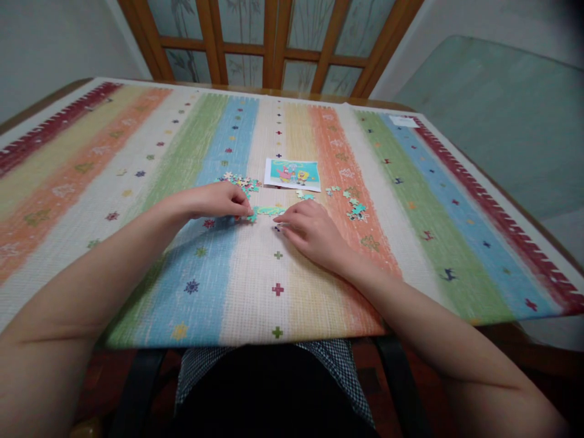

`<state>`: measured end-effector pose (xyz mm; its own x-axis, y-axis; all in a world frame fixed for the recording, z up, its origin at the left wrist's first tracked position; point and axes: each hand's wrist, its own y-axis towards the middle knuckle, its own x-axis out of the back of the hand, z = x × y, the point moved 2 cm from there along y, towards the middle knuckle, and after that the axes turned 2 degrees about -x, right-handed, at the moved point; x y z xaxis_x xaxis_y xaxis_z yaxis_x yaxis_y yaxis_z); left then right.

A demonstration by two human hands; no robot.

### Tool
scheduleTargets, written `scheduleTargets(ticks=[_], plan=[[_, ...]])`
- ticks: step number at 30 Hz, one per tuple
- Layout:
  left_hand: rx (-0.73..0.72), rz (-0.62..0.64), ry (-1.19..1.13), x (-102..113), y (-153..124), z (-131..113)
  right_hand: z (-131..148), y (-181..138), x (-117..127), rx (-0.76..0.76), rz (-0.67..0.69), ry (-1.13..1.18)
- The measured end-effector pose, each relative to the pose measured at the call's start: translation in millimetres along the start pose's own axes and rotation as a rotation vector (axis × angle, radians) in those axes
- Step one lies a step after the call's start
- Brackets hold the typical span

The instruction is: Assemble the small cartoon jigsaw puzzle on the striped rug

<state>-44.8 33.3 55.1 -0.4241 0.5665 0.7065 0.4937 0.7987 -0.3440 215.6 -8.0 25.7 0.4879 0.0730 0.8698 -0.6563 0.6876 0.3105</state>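
Observation:
In the middle of the table, a short strip of joined jigsaw puzzle pieces (270, 211), green and teal, lies between my hands. My left hand (223, 199) is closed, its thumb and fingers pinching a teal puzzle piece (252, 215) at the strip's left end. At the right end rests my right hand (312, 231), fingers curled together with the tips by the strip; what they hold, if anything, is hidden. Just beyond lies a picture card (294, 174) with a pink and a yellow cartoon figure on a turquoise ground.
A heap of loose puzzle pieces (244, 182) lies behind my left hand, and more scattered pieces (356, 210) lie to the right. A striped tablecloth (255, 274) covers the table. A white paper slip (403, 121) is at the far right. Wood-framed glass doors (269, 45) stand behind.

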Motion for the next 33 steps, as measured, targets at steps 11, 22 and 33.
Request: scheduleTargets(ticks=[11,22,33], plan=[[0.139,-0.022,0.131,-14,4,-11,35,4,-21,0.137,0.105,-0.391],[0.082,0.004,0.238,-12,-2,-11,40,8,-23,0.181,0.135,-0.495],[0.114,-0.052,0.159,-7,-5,-12,39,6,-24,0.186,0.125,-0.505]])
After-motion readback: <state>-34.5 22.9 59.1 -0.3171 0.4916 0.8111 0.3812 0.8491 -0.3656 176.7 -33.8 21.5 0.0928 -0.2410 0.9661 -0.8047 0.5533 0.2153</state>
